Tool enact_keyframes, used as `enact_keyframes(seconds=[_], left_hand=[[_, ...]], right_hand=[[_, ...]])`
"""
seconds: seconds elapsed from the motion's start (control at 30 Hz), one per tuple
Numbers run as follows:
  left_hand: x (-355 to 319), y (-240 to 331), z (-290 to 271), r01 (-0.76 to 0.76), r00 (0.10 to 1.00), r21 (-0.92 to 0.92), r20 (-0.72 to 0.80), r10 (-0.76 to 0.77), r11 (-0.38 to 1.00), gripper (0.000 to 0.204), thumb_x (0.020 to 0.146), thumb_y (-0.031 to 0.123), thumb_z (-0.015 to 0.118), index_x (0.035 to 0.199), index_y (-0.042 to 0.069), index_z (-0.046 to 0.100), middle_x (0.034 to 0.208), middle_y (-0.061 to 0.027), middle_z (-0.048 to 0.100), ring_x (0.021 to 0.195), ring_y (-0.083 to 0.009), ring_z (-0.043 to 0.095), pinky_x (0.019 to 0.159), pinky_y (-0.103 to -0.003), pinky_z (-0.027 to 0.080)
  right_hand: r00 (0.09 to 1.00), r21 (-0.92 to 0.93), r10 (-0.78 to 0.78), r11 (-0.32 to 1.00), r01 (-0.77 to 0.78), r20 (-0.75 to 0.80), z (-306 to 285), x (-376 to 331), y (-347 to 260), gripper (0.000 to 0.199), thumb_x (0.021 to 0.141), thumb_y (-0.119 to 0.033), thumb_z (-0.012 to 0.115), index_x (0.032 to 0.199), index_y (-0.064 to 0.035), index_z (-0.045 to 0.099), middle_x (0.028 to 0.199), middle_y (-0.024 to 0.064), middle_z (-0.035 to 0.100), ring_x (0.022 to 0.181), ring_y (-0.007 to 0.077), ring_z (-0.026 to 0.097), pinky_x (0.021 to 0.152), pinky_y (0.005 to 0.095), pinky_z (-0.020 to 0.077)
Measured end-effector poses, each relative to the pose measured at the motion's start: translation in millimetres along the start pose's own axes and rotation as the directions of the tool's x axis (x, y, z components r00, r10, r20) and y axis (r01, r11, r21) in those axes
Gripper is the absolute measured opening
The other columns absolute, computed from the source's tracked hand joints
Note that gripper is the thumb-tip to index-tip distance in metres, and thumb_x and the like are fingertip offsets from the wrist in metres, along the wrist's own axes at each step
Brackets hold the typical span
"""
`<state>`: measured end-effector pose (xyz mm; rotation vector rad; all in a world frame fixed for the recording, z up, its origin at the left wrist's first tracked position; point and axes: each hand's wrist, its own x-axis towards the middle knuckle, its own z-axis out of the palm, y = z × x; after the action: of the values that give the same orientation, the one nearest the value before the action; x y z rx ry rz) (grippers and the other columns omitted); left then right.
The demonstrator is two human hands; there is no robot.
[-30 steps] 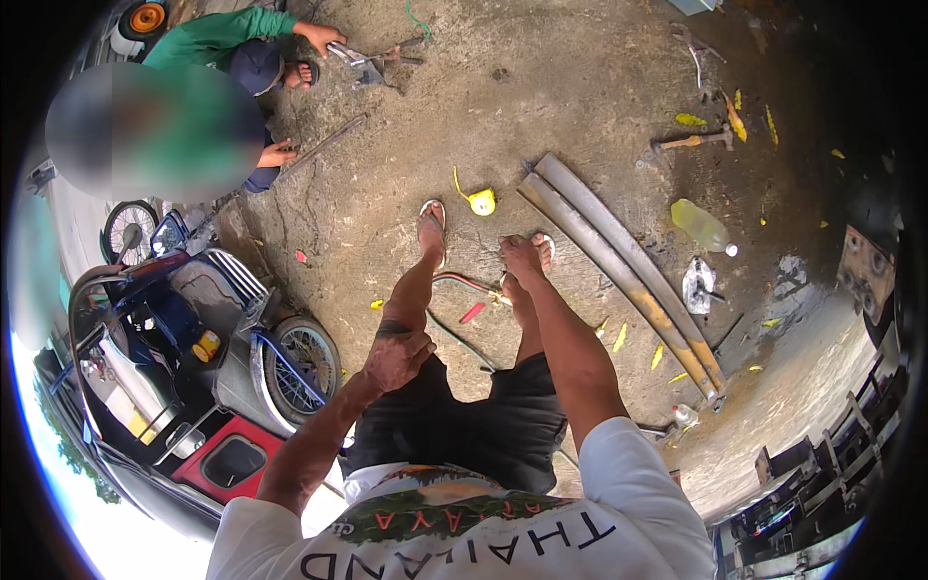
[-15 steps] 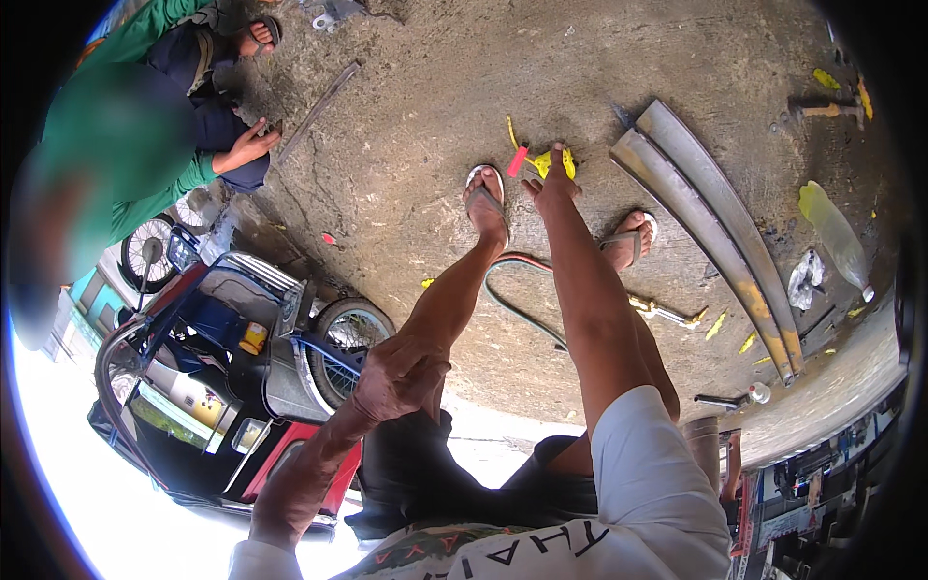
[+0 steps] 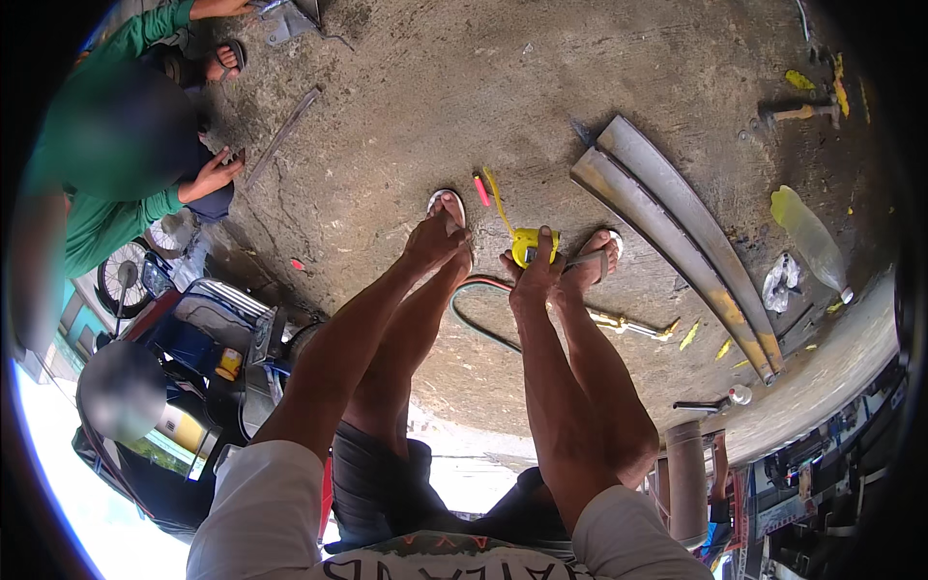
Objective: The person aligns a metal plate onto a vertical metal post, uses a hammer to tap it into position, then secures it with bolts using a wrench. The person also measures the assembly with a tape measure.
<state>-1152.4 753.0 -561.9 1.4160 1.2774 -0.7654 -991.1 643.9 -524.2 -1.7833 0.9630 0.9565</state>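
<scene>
My right hand (image 3: 534, 275) is closed around a yellow tape measure (image 3: 527, 247), thumb on top, just left of my right foot. A short length of yellow tape blade (image 3: 498, 201) sticks out of its case, away from me. Beside the blade's far end, on the concrete, lies a small red-pink stick-like object (image 3: 481, 189). My left hand (image 3: 437, 240) reaches down over my left foot (image 3: 447, 205), its fingers loosely apart and apparently holding nothing. Both feet wear flip-flops.
Two curved metal channels (image 3: 677, 242) lie to the right. Near my right foot are a brass cutting torch (image 3: 633, 325) and its hose (image 3: 456, 307). Farther right are a hammer (image 3: 800, 113) and a plastic bottle (image 3: 814, 232). At left, a person in green (image 3: 155, 208) crouches near a motor tricycle (image 3: 208, 358).
My right hand has lifted the tape measure from the ground toward me. My left hand has moved forward and down from near my knee to over my left foot. The view has shifted.
</scene>
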Motion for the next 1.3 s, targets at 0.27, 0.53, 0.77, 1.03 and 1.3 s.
enact_keyframes(seconds=[0.27, 0.53, 0.77, 1.03, 1.3], left_hand=[[112.1, 55.4, 74.0, 0.254, 0.791, -0.378, -0.449, -0.416, 0.891, 0.063, 0.084, 0.046, 0.073, 0.12, -0.001, 0.051, 0.113, -0.0313, 0.064, 0.113, -0.0466, 0.059, 0.1, -0.052, 0.041], [23.3, 21.2, 74.1, 0.033, 0.954, -0.446, -0.252, -0.161, 0.894, 0.045, 0.077, 0.022, 0.077, 0.111, -0.001, 0.059, 0.094, -0.0173, 0.066, 0.086, -0.0301, 0.068, 0.069, -0.042, 0.056], [-112.6, 112.0, 22.9, 0.003, 0.994, -0.857, 0.059, 0.092, 0.516, 0.013, 0.092, 0.011, 0.051, 0.098, 0.003, 0.059, 0.075, -0.0098, 0.06, 0.057, -0.0204, 0.062, 0.055, -0.034, 0.057], [-370.2, 206.9, -21.8, -0.577, 0.817, -0.079, -0.037, 0.576, 0.813, 0.054, 0.085, 0.037, 0.078, 0.121, 0.001, 0.061, 0.115, -0.0158, 0.065, 0.109, -0.0302, 0.054, 0.09, -0.042, 0.047], [-454.7, 246.0, -61.8, -0.842, 0.537, 0.101, 0.235, 0.81, 0.529, 0.07, 0.081, 0.04, 0.08, 0.133, 0.002, 0.052, 0.12, -0.0219, 0.061, 0.111, -0.0369, 0.061, 0.094, -0.044, 0.048]], right_hand=[[0.97, -0.089, -0.003, 0.996, 0.026, 0.245, -51.3, 2.2, -15.8, 0.042, 0.085, -0.034, 0.078, 0.112, -0.0059, 0.062, 0.085, 0.0067, 0.066, 0.057, 0.0145, 0.064, 0.05, 0.0258, 0.0569], [0.91, 0.025, -0.048, 0.999, 0.042, 0.412, -87.1, -53.0, -12.9, 0.031, 0.079, -0.008, 0.077, 0.107, -0.0034, 0.064, 0.092, 0.0032, 0.069, 0.081, 0.0114, 0.063, 0.072, 0.0271, 0.0506], [0.812, -0.186, -0.094, 0.952, 0.242, 0.577, -157.4, -152.5, -70.8, 0.042, 0.081, -0.005, 0.074, 0.118, -0.0033, 0.056, 0.109, 0.0069, 0.065, 0.094, 0.0127, 0.062, 0.077, 0.028, 0.0521], [0.881, 0.142, -0.027, 0.989, -0.045, 0.473, -234.9, -325.3, -164.5, 0.072, 0.087, -0.004, 0.067, 0.152, -0.0115, 0.036, 0.131, 0.0086, 0.056, 0.112, 0.026, 0.062, 0.086, 0.0416, 0.0616], [0.692, 0.212, -0.045, 0.964, -0.158, 0.721, -259.1, -420.4, -164.1, 0.062, 0.103, -0.052, 0.048, 0.148, -0.0128, 0.034, 0.137, 0.0138, 0.052, 0.123, 0.0274, 0.057, 0.104, 0.0468, 0.049]])
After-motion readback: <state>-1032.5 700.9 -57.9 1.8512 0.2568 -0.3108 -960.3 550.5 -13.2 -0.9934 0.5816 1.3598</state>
